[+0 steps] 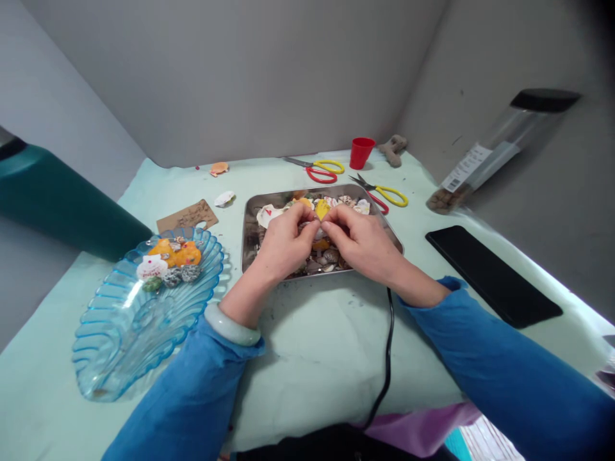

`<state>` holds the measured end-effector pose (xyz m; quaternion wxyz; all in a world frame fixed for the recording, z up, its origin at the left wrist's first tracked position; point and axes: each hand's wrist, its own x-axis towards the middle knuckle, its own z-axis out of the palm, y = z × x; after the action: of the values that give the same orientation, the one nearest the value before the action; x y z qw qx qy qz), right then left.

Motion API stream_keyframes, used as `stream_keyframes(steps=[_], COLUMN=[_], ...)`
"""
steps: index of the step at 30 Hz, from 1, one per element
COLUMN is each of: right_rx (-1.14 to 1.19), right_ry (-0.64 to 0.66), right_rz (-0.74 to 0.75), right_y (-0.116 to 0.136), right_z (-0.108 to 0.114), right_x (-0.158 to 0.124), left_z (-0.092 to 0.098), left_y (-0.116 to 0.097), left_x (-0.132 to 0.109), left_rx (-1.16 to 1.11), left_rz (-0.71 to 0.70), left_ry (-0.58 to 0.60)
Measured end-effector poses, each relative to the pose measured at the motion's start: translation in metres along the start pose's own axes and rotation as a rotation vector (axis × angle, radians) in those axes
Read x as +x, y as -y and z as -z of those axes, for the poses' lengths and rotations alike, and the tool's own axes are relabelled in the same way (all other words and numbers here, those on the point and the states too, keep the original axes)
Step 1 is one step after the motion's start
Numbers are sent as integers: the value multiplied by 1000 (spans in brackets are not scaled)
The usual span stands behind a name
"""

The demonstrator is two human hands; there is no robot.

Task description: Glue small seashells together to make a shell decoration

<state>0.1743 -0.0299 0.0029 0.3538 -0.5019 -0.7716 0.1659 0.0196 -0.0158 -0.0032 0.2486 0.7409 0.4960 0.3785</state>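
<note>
Both hands meet over a metal tray that holds several shells. My left hand is closed, thumb and fingertips pinched together. My right hand is pinched in the same way, its fingertips touching or nearly touching those of the left. Whatever lies between the fingertips is too small to make out. Just behind the fingertips a yellow shell shows; whether it is held cannot be told. A white shell lies at the tray's left, and striped shells lie below the hands.
Left: a blue shell-shaped dish with orange and white shells, a green bottle, brown card. Behind: two pairs of scissors, a red cup. Right: a clear container, a black phone. A black cable runs frontward.
</note>
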Motion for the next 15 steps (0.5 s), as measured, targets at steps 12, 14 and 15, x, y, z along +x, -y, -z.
stream_keyframes(steps=[12,14,15], right_rx=[8,1,-3], right_ry=[23,21,18], right_rz=[35,35,35], right_y=[-3,-3,-3], right_z=[-1,0,0], right_x=[-1,0,0], left_z=[-2,-1,-1], left_y=[5,4,3], left_x=[0,0,0], left_rx=[-46,-35,-30], left_rz=[-8,-18,-21], left_ry=[14,23,25])
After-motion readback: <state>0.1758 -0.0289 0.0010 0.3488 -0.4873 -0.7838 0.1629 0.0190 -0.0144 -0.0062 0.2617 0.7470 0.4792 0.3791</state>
